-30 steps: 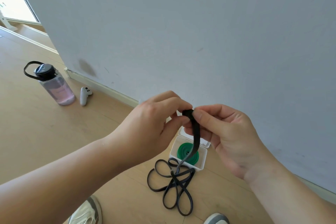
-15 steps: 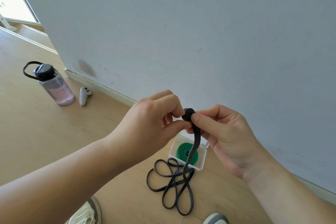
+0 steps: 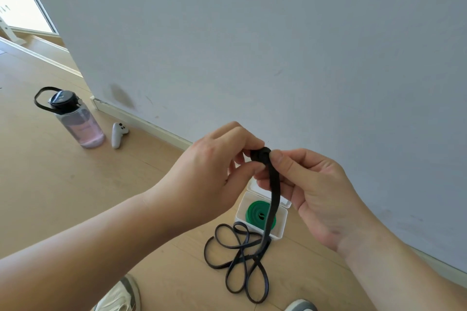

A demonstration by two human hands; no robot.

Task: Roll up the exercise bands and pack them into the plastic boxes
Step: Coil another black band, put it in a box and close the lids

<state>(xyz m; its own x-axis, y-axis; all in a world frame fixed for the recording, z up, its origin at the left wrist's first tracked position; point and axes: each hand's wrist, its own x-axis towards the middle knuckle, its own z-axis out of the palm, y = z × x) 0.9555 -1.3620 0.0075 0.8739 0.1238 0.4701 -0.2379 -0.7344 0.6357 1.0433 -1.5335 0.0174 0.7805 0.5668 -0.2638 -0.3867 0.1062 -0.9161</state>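
In front of the grey wall (image 3: 278, 33), up in the air, the left hand (image 3: 212, 171) and the right hand (image 3: 310, 192) are pinching the top end of the black band (image 3: 274, 197) between them. Their thumbs and fingertips are squeezing a tiny roll (image 3: 261, 155) there. The rest of the band is hanging down and lying in messy loops on the floor (image 3: 50, 184), just beside the white box (image 3: 281, 225).

To do this well, I think the hands should be turning the roll slowly and squeezing it tight, so it is not springing open. The long part should be sliding up flat, with no twists. The loops are crossing each other, so they may be tangling on the way up.

The box is sitting open by the wall, and a rolled green band (image 3: 255, 213) is lying inside it. A water bottle (image 3: 80, 121) and a white controller (image 3: 117, 135) are sitting well apart on the left, out of the way. Two shoes (image 3: 121, 295) are showing near the loops, and stepping on the band would be stopping it
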